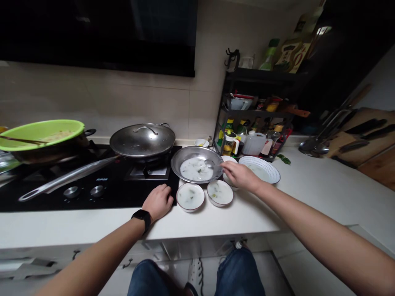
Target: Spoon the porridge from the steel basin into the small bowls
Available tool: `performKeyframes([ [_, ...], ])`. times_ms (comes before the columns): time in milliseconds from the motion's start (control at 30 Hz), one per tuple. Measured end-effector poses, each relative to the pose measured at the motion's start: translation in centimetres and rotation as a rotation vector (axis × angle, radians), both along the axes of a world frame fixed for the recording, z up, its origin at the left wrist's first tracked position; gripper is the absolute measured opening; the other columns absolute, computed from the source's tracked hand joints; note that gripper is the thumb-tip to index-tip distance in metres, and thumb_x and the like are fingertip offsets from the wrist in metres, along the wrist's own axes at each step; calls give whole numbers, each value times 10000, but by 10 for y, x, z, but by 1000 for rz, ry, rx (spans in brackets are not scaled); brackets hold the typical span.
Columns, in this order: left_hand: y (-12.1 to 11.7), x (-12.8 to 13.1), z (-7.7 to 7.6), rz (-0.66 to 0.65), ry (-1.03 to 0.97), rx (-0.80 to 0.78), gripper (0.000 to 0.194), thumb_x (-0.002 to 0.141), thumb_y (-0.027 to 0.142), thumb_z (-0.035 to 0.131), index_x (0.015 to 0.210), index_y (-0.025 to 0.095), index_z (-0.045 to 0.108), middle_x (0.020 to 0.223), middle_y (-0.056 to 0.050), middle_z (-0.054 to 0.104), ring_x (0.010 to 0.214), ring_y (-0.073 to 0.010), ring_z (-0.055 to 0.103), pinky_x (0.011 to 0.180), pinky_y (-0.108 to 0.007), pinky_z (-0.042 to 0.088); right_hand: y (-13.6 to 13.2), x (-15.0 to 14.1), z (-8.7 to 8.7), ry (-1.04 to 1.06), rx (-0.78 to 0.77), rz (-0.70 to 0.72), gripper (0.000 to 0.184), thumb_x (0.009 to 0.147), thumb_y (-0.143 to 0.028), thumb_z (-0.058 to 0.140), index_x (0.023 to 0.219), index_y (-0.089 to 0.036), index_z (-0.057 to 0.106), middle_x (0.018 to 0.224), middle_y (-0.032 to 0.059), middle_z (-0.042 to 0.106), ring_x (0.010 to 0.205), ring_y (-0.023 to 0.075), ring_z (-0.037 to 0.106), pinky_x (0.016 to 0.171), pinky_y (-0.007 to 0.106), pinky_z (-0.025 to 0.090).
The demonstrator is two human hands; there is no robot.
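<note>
at far left, a green basket [33, 126] sits on a dark pan; next, the covered wok [143, 137] thrusts its long handle [68, 179] toward you across the stove [120, 197], where a leftward sweep of your forearm could catch it and swing the wok. your left hand [158, 201] rests at the stove's right front corner, fingers curled; its underside is hidden, so i cannot tell whether it is clenched. it lies just beside the left bowl [191, 210], and a careless nudge could slop the soup. the metal basin [179, 162] stands close behind that bowl and the middle bowl [217, 205]; if its rim were pressed or tugged, it could tilt or shove them. the spoon [209, 163] is in the basin's right side, scoop end pointing left, long axis running roughly crosswise toward your right hand [237, 174], which grips the handle end in its fingers; a slack pinch could let it slip or drip. your wrist hides part of the patterned plate [270, 168], at risk of a bump.
</note>
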State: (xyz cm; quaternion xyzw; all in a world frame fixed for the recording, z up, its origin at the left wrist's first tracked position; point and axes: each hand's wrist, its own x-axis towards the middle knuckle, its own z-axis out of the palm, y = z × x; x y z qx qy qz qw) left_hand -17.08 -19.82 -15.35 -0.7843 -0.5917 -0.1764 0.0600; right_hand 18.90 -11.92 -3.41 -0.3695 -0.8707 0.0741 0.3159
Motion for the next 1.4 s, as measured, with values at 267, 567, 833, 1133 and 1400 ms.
performKeyframes([
  [267, 0, 0, -1, -9, -21, 1, 151, 921, 217, 486, 851, 212, 620, 929, -101, 637, 915, -266, 611, 882, -402, 495, 3, 51, 38, 64, 212, -407, 311, 1006, -301, 456, 1139, -198, 719, 1074, 132, 778, 1097, 279, 716, 1033, 424, 543],
  [567, 0, 0, 1, 1, -14, -11, 141, 915, 216, 496, 849, 217, 620, 940, -103, 652, 928, -266, 621, 884, -402, 504, 34, 64, 0, 240, -44, -605, 217, 979, -241, 501, 1050, -182, 697, 744, 74, 765, 914, 280, 749, 972, 405, 544],
  [833, 1, -1, 0, 0, -14, -6, 147, 918, 223, 489, 845, 217, 617, 935, -103, 651, 921, -266, 620, 888, -406, 507, 51, 65, -17, 786, -390, -707, 74, 961, -227, 573, 903, -203, 612, 580, 38, 694, 574, 229, 734, 592, 311, 614],
  [1133, -1, 1, 3, 4, -35, -9, 139, 904, 224, 501, 835, 223, 621, 936, -103, 660, 917, -268, 626, 884, -409, 513, 56, 71, -7, 1007, -431, -736, 50, 966, -177, 544, 935, -169, 582, 572, 20, 650, 570, 211, 764, 591, 308, 672],
  [1400, 1, 0, 1, 1, -22, -11, 149, 914, 235, 498, 847, 223, 630, 944, -104, 659, 944, -271, 625, 909, -414, 514, 53, 80, 26, 1000, -373, -696, 79, 980, -220, 574, 905, -199, 565, 544, 24, 645, 573, 218, 761, 590, 321, 675],
])
